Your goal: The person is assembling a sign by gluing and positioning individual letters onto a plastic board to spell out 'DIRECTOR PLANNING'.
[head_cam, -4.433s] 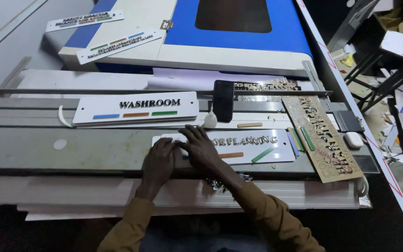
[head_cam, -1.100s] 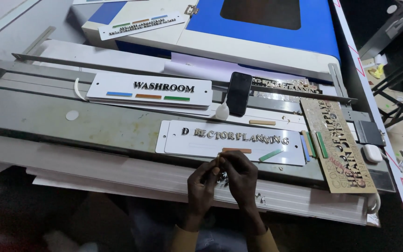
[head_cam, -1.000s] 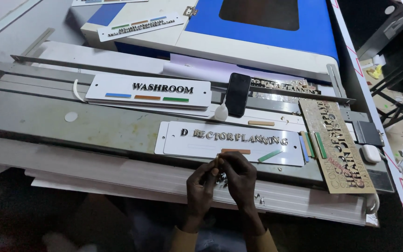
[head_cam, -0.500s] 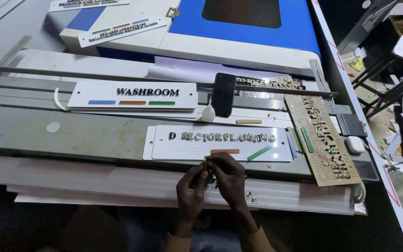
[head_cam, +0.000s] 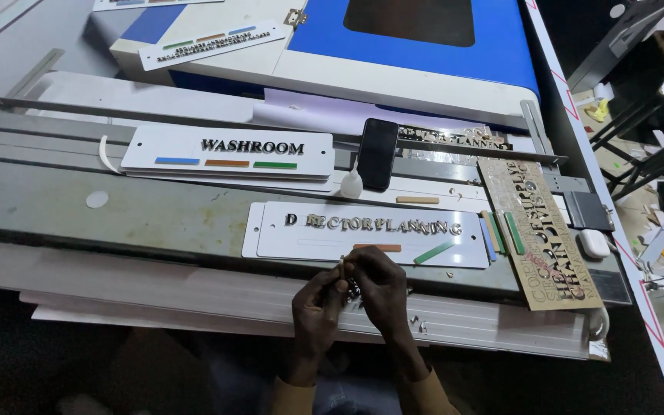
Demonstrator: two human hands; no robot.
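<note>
My left hand (head_cam: 318,307) and my right hand (head_cam: 378,286) meet just below a white sign plate (head_cam: 363,230) that carries a row of small dark cut-out letters. Both hands pinch one tiny cut-out piece (head_cam: 343,263) between their fingertips, close to the plate's lower edge. An orange strip (head_cam: 377,247) and a green strip (head_cam: 433,252) lie on the plate near my right hand. A few small loose bits (head_cam: 416,326) are scattered on the white sheet beside my right wrist.
A second white sign (head_cam: 228,150) with coloured bars lies further back. A dark phone (head_cam: 377,152) and a small white bottle (head_cam: 351,183) stand behind the plate. A wooden board of cut letters (head_cam: 541,234) lies right; a blue and white machine (head_cam: 393,46) sits behind.
My hands left the plate's surface, drew back to its near edge and came together on a small piece. The view has shifted slightly.
</note>
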